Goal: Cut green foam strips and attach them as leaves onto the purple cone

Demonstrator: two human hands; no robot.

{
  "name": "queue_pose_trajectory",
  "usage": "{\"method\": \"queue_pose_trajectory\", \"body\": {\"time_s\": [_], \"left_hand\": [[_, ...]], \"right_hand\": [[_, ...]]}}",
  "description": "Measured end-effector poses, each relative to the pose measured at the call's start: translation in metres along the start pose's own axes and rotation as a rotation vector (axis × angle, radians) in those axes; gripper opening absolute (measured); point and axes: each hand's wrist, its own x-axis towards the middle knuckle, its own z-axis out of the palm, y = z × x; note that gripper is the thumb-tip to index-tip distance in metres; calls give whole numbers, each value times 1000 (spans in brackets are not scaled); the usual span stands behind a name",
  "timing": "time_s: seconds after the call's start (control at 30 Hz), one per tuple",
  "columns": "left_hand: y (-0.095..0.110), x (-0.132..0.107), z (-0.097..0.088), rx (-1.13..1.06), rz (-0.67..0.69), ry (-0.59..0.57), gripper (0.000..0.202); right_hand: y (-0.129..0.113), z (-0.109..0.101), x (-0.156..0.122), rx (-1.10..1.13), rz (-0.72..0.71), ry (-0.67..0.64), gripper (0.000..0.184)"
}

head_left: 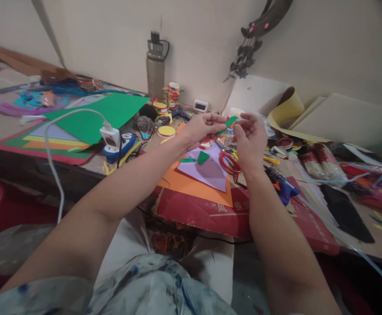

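Note:
Both of my hands are raised over a cluttered craft table. My left hand [201, 128] and my right hand [250, 135] pinch the two ends of a small green paper strip [229, 123] between them. Below the hands lies a purple paper sheet [210, 168] on an orange sheet [191, 183], with two small green cut pieces [203, 157] on it. Red-handled scissors [229, 162] lie just right of the purple sheet, under my right hand.
A red box lid [204, 212] lies under the papers. A large green sheet [102, 113], a white charger with cable [109, 134], tape rolls [166, 131], a grey bottle [155, 65], a blue glue gun [283, 186] and a black phone [345, 212] surround the work spot.

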Motion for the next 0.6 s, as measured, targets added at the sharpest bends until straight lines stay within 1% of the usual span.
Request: {"method": "queue_pose_trajectory", "body": {"time_s": [0.07, 0.13, 0.2, 0.33, 0.47, 0.6], "left_hand": [[-4, 1, 0, 51, 73, 63, 21], [-7, 2, -1, 118, 126, 83, 24], [-10, 2, -1, 186, 153, 64, 25], [-13, 1, -2, 271, 163, 17, 19], [-16, 3, -4, 277, 170, 11, 16], [-15, 3, -4, 270, 152, 19, 14]], "right_hand": [[6, 5, 0, 50, 118, -29, 37], [8, 9, -1, 84, 178, -73, 41], [8, 9, -2, 116, 176, -96, 41], [4, 8, -4, 133, 145, -73, 40], [2, 8, -4, 113, 185, -64, 36], [2, 9, -3, 181, 219, -49, 31]]}}
